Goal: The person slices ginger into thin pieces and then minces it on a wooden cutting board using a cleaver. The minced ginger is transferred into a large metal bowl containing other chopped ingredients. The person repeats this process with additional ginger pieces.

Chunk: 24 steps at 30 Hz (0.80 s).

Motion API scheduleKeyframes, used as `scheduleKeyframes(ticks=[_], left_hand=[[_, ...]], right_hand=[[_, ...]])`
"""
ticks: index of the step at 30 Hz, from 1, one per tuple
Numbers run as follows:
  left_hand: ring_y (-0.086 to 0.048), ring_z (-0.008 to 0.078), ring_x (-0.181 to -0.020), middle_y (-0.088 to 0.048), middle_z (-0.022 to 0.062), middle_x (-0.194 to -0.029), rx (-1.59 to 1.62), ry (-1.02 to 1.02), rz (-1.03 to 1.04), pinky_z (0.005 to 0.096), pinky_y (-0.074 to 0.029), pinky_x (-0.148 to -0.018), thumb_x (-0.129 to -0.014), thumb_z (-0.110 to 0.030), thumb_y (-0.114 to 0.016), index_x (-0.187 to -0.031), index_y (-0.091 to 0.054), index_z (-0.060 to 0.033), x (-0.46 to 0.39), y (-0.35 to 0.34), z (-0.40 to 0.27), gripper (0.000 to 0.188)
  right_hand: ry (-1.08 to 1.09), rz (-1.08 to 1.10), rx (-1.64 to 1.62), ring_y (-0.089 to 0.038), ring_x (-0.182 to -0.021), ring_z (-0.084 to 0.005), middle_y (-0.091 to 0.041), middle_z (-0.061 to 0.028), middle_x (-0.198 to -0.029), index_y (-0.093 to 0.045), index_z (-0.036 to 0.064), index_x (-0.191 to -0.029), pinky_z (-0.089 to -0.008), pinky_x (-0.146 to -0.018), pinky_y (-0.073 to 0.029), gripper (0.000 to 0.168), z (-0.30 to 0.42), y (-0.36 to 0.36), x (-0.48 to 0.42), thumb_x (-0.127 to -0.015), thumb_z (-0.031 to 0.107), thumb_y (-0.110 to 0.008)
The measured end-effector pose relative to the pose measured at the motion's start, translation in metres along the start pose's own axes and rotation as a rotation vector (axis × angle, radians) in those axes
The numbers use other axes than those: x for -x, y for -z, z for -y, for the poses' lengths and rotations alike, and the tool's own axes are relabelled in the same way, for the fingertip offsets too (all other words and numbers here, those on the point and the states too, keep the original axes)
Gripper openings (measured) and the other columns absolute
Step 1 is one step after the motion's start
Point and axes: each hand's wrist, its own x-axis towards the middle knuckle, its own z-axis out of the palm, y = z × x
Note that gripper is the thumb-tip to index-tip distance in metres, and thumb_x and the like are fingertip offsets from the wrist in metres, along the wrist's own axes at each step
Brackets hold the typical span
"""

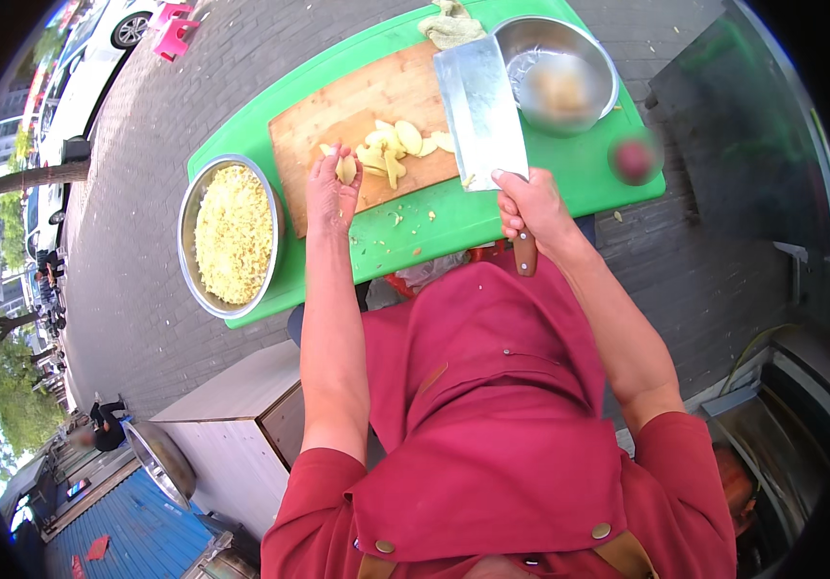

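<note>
My right hand [539, 210] grips the brown wooden handle of a broad Chinese cleaver [482, 108]. Its blade is held flat-side up over the right end of a wooden cutting board [357, 87]. At the board's left part, my left hand [335, 188] has a few pale yellow slices [346, 170] between its fingers. More peeled slices [389, 148], perhaps ginger or potato, lie in a loose heap just right of that hand. To the left stands a steel bowl [275, 239] full of finely chopped yellow bits [234, 235].
The board rests on a green table [451, 217] with scraps along its near edge. Beyond the cleaver are a steel basin [606, 58] with blurred contents and a crumpled cloth [451, 25]. A blurred dark red round thing [634, 159] sits at the right corner. A wooden cabinet [219, 434] stands lower left.
</note>
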Motion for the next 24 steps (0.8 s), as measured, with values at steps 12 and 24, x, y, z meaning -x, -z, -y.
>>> scheduleKeyframes(ticks=[12,24], left_hand=[[-0.061,0.0379,-0.104,-0.062,0.0181,-0.103,-1.672,-0.608,0.613,0.0459,-0.051,-0.09,-0.093,-0.001,-0.059,-0.116,-0.069,-0.0037,-0.018,0.007,-0.012,0.025],[-0.058,0.0395,-0.107,-0.059,0.0195,-0.11,-1.74,-0.876,0.559,0.0475,-0.05,-0.095,-0.087,-0.004,-0.068,-0.107,-0.064,-0.0012,-0.039,0.038,0.002,0.021]], right_hand=[[-0.139,-0.166,-0.069,-0.042,-0.043,-0.0077,-0.046,0.0009,-0.058,-0.051,0.007,-0.076,-0.0289,-0.041,-0.038,0.03,-0.052,0.065,0.076,-0.104,0.018,-0.058],[-0.149,-0.139,-0.044,-0.044,-0.044,-0.0078,-0.047,0.0009,-0.058,-0.053,0.007,-0.079,-0.0289,-0.041,-0.039,0.028,-0.052,0.054,0.07,-0.105,0.018,-0.058]])
